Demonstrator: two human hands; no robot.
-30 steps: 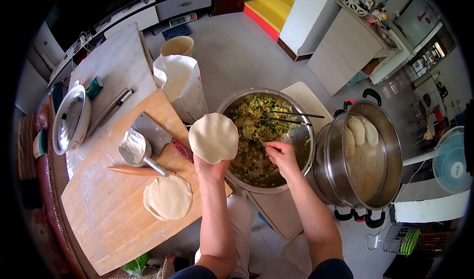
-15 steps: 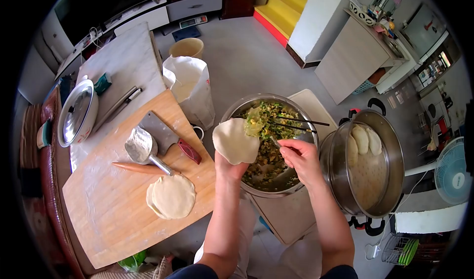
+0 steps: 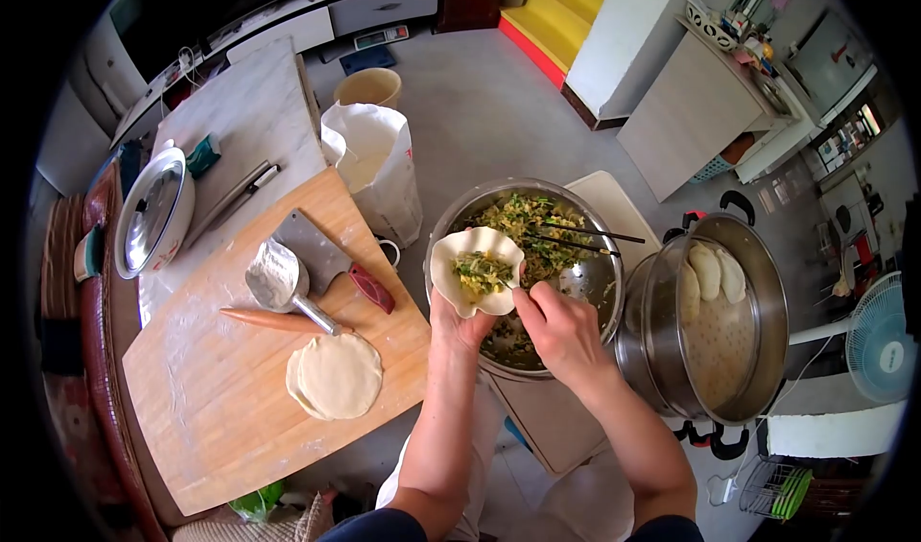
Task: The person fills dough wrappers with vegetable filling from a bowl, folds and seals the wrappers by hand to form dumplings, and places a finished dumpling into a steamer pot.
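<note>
On the palm of my left hand (image 3: 459,325) rests a round dough wrapper (image 3: 444,262), its wavy edge cupped upward around a heap of chopped green and yellow filling (image 3: 479,273). My right hand (image 3: 564,336) is closed on a thin metal spoon, mostly hidden by the fingers, its end at the wrapper's right side. Both hands are over the near part of a steel mixing bowl (image 3: 615,297) that holds more chopped filling. Two dark chopsticks (image 3: 600,239) lean across the bowl's right rim.
Left is a wooden board (image 3: 206,412) with stacked dough rounds (image 3: 336,377), a rolling pin (image 3: 264,320), a flour scoop (image 3: 275,275) and a cleaver (image 3: 313,251). At right a steamer pot (image 3: 780,350) holds several folded dumplings (image 3: 708,271). A white flour bag (image 3: 393,197) stands behind the board.
Filling now lies in the wrapper, which has gone from flat and tilted to cupped. My right hand has moved left and down to the wrapper's edge.
</note>
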